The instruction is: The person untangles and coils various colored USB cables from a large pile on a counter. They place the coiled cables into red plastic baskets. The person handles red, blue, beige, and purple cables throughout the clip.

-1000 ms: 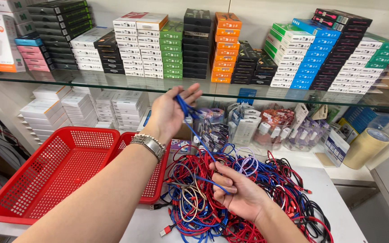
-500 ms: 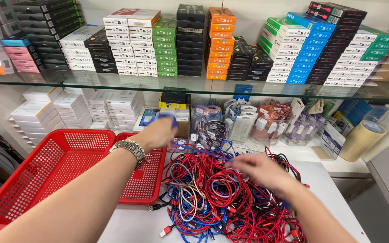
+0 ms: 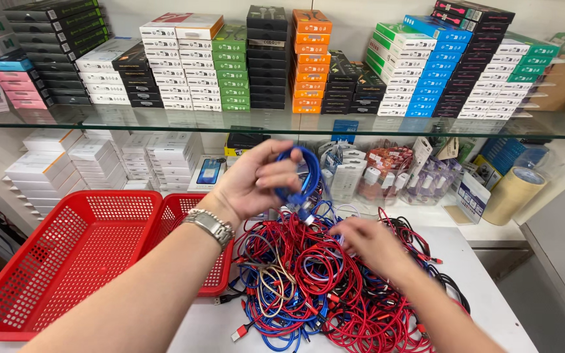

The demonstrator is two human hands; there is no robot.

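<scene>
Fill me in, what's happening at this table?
A person stands at a white table heaped with tangled red, blue and black cables. The left hand, a metal watch on its wrist, holds a coiled blue cable lifted above the heap. The right hand rests on the pile, fingers among the red cables. Two red plastic baskets sit to the left, with nothing visible inside. Shelves of stacked small boxes stand behind.

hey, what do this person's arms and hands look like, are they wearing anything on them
Both forearms are bare, with no sleeves in view and no gloves. The left hand has a silver metal watch with a link bracelet on its wrist. The right hand shows nothing worn on it or on its wrist; it is slightly blurred, so small rings cannot be ruled out.
</scene>
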